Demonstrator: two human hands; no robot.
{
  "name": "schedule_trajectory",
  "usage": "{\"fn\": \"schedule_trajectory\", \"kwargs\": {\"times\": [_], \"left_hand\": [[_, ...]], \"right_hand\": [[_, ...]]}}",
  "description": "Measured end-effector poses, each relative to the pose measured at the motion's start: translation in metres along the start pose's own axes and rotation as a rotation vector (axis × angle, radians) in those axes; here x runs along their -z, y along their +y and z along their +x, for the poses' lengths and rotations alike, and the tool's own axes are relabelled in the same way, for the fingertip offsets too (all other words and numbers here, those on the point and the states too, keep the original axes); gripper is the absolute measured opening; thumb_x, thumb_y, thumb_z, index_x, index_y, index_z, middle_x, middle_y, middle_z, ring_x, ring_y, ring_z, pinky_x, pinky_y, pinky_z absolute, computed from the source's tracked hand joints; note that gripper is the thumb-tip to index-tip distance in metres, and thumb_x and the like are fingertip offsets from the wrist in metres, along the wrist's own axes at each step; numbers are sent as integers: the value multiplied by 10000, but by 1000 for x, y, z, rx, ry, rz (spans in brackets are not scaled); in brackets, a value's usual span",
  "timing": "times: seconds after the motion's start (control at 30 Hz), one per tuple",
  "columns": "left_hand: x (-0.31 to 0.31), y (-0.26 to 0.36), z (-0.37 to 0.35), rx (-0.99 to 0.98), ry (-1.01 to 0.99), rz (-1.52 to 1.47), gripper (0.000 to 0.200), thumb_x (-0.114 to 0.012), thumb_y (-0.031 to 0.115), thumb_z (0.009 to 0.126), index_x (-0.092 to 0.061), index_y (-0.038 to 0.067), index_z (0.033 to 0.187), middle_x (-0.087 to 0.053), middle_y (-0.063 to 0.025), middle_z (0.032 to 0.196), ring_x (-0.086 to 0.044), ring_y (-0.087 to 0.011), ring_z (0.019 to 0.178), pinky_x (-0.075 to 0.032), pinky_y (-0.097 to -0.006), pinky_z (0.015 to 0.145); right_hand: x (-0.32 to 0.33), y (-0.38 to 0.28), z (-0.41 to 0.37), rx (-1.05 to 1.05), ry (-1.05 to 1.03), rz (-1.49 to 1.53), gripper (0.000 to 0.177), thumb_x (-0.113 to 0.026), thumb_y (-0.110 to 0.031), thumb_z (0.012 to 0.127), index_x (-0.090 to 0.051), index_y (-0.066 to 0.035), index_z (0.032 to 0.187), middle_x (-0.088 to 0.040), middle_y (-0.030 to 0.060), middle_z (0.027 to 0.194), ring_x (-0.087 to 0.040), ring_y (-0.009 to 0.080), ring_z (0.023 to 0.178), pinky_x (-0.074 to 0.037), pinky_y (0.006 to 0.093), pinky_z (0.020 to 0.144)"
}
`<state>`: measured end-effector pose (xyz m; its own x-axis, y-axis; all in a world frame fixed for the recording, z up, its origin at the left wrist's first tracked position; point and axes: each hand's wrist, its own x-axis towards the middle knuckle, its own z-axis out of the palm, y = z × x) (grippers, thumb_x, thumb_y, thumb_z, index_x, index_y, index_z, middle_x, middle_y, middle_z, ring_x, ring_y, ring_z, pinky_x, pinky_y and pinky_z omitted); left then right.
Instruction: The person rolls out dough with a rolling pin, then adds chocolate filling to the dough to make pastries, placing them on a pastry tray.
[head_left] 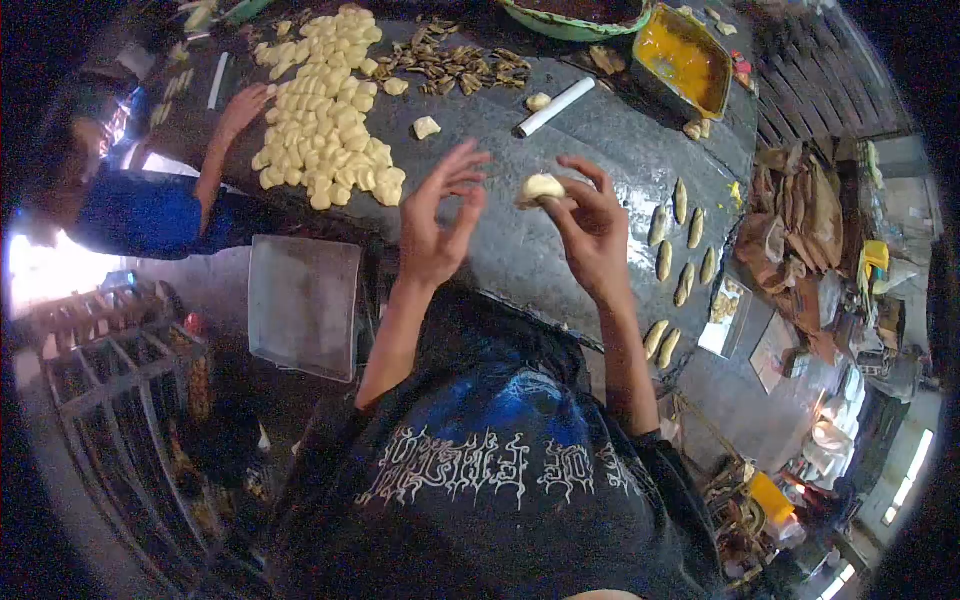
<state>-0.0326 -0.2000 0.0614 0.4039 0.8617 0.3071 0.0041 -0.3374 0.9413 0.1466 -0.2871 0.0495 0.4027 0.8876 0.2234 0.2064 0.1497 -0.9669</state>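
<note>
My right hand (592,225) pinches a small piece of pale dough (541,188) between thumb and fingers, above the dark worktable (490,240). My left hand (443,215) is beside it on the left, fingers spread and holding nothing. A single lump of dough (427,128) lies on the table beyond my hands. Farther off rests a white rod (557,107), with another dough lump (538,102) touching or close to it. To the right, several oblong shaped dough pieces (664,262) lie spaced apart.
A large heap of dough pieces (330,120) covers the table's left part, with a co-worker's hand (248,105) at its edge. Dark brown strips (460,62) lie behind. A green basin (585,35) and an orange-filled tray (640,78) stand at the back. A grey tray (305,310) is at lower left.
</note>
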Motion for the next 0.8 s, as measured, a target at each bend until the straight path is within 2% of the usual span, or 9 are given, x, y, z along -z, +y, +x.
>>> {"fn": "schedule_trajectory", "kwargs": {"times": [0.07,0.17,0.37,0.43,0.5,0.57,0.6,0.7,0.8], "left_hand": [[-6,3,2,-158,37,176,623,-703,365,901,-547,20,1396,-660,-157,1294,-666,-283,1104,-502,-377,957],[-26,44,13,-494,-33,281,446,-726,348,889,-676,44,1212,-713,-138,1181,-693,-291,1034,-521,-375,916],[-40,32,36,-385,-283,4,243,-756,344,854,-730,111,791,-768,-33,902,-739,-250,919,-529,-385,833],[-44,-5,53,-419,-374,-9,239,-761,351,840,-734,113,839,-767,-53,984,-724,-252,1011,-522,-398,892],[-52,-38,69,-484,-416,13,255,-761,359,834,-741,112,895,-751,-73,1089,-695,-253,1107,-505,-407,957],[-58,-65,93,-593,-409,78,289,-754,370,836,-751,108,957,-720,-95,1219,-652,-254,1205,-480,-411,1028],[-56,-89,105,-630,-488,78,488,-804,381,800,-707,96,1184,-591,-151,1427,-546,-292,1344,-413,-435,1119],[-35,-71,148,-316,-162,-178,691,-855,347,772,-597,82,1355,-513,-196,1492,-503,-348,1371,-394,-449,1132],[17,-104,196,-253,-42,-34,761,-862,266,778,-528,49,1426,-500,-216,1495,-486,-376,1378,-382,-455,1141]], "right_hand": [[-2,7,-7,-221,-11,231,235,-754,-75,901,-723,-10,1125,-710,65,1074,-661,155,938,-531,281,837],[-18,-15,-19,-479,-108,472,229,-783,-91,875,-720,-14,1081,-702,44,1046,-656,143,906,-525,266,806],[-27,1,-28,-522,-3,804,521,-642,-476,924,-564,-86,1262,-602,79,1256,-571,201,1188,-491,351,980],[-16,18,-22,-421,-3,992,564,-642,-510,899,-568,-82,1260,-605,88,1261,-563,213,1208,-493,366,982],[-8,71,-16,-574,113,1215,592,-627,-504,875,-603,-42,1245,-636,120,1243,-598,247,1172,-494,419,980],[-14,22,31,-704,90,1213,550,-624,-469,878,-629,-40,1222,-647,137,1248,-611,260,1160,-500,449,969],[-9,25,47,-705,82,1202,554,-633,-471,880,-629,-31,1217,-656,141,1222,-628,270,1126,-512,460,945],[36,39,117,-341,-30,945,571,-661,-479,888,-628,-3,1202,-684,153,1144,-681,299,1025,-548,491,871],[17,-31,260,-93,-108,334,363,-630,-269,990,-707,16,1202,-736,113,1122,-695,176,956,-514,304,923]]}}
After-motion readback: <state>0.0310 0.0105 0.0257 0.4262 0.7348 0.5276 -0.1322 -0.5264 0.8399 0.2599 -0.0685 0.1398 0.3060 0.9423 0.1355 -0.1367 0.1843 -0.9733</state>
